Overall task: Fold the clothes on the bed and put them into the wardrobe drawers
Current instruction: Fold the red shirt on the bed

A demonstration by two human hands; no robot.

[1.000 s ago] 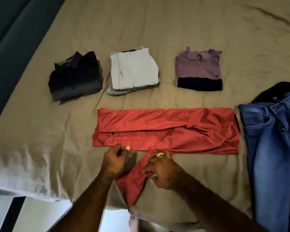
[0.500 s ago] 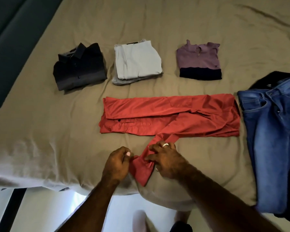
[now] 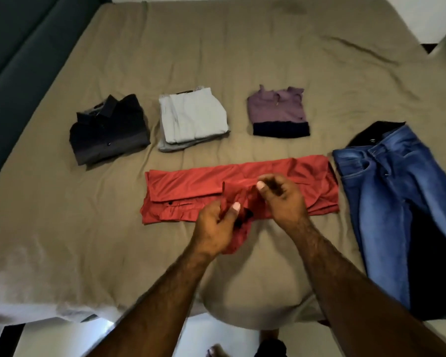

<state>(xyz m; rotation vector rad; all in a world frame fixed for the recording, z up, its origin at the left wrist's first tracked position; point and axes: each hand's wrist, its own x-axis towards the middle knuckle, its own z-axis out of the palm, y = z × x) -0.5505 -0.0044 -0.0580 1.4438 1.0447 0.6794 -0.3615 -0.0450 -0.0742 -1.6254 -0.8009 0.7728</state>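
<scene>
Both forearms are bare up to the bottom edge of the view, with no sleeves, watch or wristband showing, and both carry visible hair. The left hand (image 3: 216, 228) and the right hand (image 3: 283, 199) wear no gloves. Their nails are short and plain. Below the hands, bare toes (image 3: 214, 350) show at the bottom edge.

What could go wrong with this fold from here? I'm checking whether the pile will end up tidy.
The red shirt lies in a long strip while both hands, left hand and right hand, lift its sleeve; tugging may skew the layers already folded. The blue jeans lie close beside the shirt's end, so the final fold might catch them.
</scene>
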